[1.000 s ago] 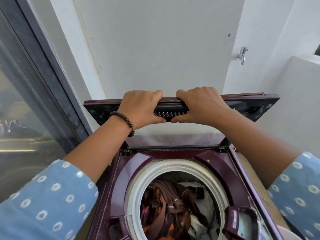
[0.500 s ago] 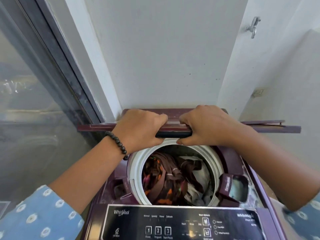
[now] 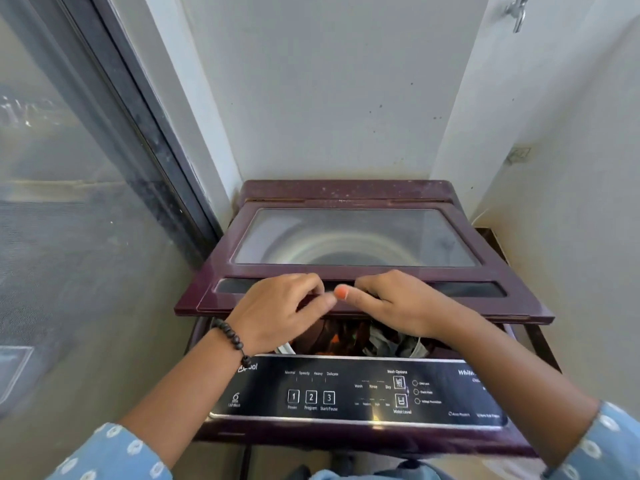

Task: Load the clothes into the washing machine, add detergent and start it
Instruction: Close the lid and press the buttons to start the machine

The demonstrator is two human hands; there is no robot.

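- Washing machine (image 3: 363,434): we have only the head view, looking down on the maroon top-loader wedged between a glass door (image 3: 69,202) on the left and white walls far and right.
- The lid (image 3: 356,258) has come far down in the past second: a second ago we held it upright against the far wall, half a second ago it was folding over the drum, and now it lies nearly flat, its near edge hanging just above the opening.
- The clothes (image 3: 360,337), a dark brown and orange heap with something pale in it, show only through the gap between the lid's near edge and the control panel (image 3: 346,393); they sit inside the drum.
- We judge that loading is finished and the lid is one small push from shut. Whether detergent went in, we cannot tell from here. The Power, Program and Start/Pause buttons (image 3: 311,397) wait untouched on the near panel.
- Our left hand (image 3: 277,313), with a bead bracelet (image 3: 232,341) on the wrist, curls its fingers over the lid's near rim by the handle recess.
- Our right hand (image 3: 398,306) grips the same rim just beside it, thumb stretched leftward and almost touching the left hand; the frame is slightly blurred there.
- Both forearms reach forward from blue dotted sleeves, crossing over the panel.
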